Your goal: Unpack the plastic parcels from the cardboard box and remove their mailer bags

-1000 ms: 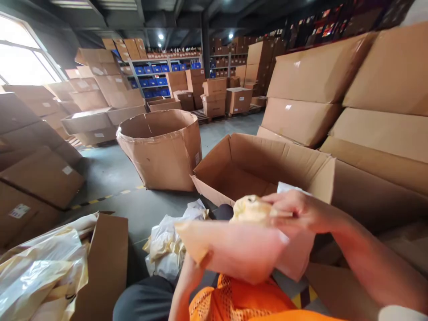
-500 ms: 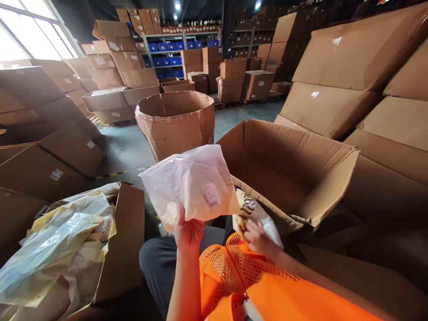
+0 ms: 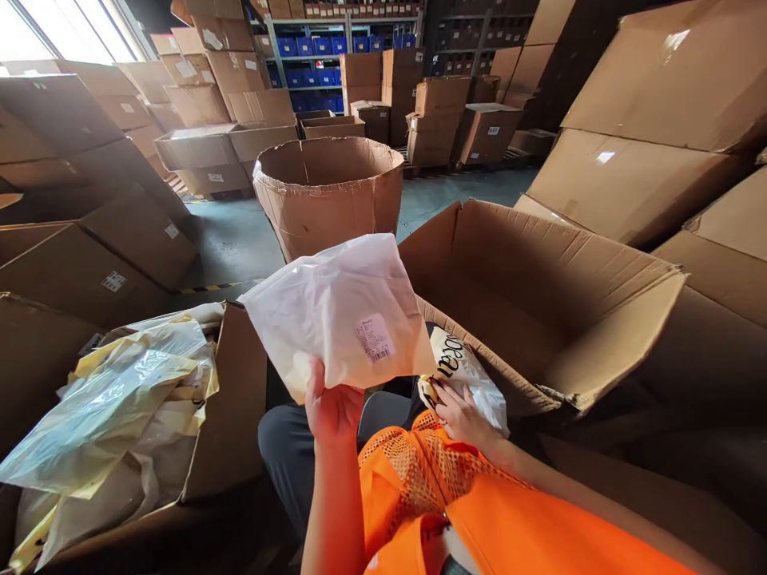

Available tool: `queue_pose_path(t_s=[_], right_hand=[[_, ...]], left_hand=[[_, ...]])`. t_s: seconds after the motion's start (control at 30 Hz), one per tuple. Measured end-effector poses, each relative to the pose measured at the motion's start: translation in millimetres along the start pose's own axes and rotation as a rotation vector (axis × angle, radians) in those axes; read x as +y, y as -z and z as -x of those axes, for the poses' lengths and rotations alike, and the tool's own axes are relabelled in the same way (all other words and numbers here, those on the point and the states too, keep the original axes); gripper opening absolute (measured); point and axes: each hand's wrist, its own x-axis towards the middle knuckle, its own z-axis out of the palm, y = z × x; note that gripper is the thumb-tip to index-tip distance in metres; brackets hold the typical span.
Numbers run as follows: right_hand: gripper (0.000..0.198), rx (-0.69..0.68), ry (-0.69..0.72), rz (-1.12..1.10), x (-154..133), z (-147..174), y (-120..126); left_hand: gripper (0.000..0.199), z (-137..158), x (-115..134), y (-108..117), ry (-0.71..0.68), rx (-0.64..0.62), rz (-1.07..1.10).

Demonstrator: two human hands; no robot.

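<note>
My left hand [image 3: 334,407] is closed on the lower edge of a pale, translucent plastic packet [image 3: 335,311], thumb in front. The packet is held up, facing me, and a white barcode label [image 3: 375,338] sits on its right half. My right hand [image 3: 464,411] lies over a cream and clear plastic bag [image 3: 459,359] with black lettering at my lap. Its fingers are spread on the bag's surface, and their undersides are hidden. Part of the bag is behind the packet and against the wall of a large open carton [image 3: 539,247].
An open carton [image 3: 231,399] of plastic-wrapped packets [image 3: 137,399] stands at my left. Ahead is a tall rounded cardboard bin [image 3: 329,208]. Stacked cartons [image 3: 647,184] rise at the right, and shelves with blue bins [image 3: 315,45] line the back.
The view has tilted down and shifted slightly left. My left hand still holds the packet, its label now sharper. My right hand's fingers, blurred before, now show spread on the lettered bag.
</note>
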Motion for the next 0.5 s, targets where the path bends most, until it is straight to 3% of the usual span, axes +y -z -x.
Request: queue_pose_path(t_s=[0.13,0.3,0.5], right_hand=[[0.024,0.004,0.006,0.030,4.1,-2.7,-13.9],[0.029,-0.003,-0.006,0.017,2.8,-3.5,-6.4],[0.047,-0.032,-0.017,-0.006,-7.5,-4.4,12.1]], left_hand=[[0.052,-2.9,0.6,5.0,-0.016,0.004,-0.008],[0.049,-6.9,8.1,3.2,0.033,0.054,-0.045],[0.020,-17.1,43.0,10.0,0.212,0.108,-0.481]])
